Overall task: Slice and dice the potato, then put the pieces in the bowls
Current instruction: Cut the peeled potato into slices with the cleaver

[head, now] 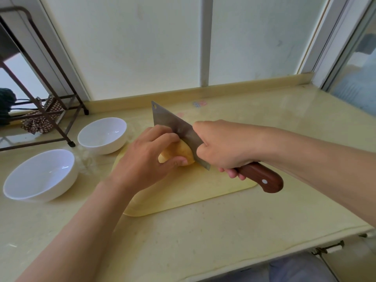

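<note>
Fingers (162, 137) of the left hand (142, 159) are curled over the top of the potato (181, 152), thumb pressing its near side, so that hand is clamped on it. I see the potato lying on the cutting board (193, 192), toward the board's far left corner, partly hidden under the hand. Right hand (225, 147) is wrapped tight round the wooden handle (262, 178) of the cleaver (177, 129), with fingertips showing below the handle. Blade stands on edge against the potato's right end, heel corner low at the board, tip tilted up toward the back edge of the counter (183, 241). I can't tell how deep the edge sits in the potato. Board lies mid-counter. Two white bowls sit on the counter left of the board: far bowl (102, 135) just beside the board's far left corner, near bowl (40, 176) close to the counter's left edge. Dark metal rack (50, 94) stands at the counter's far left corner.
</note>
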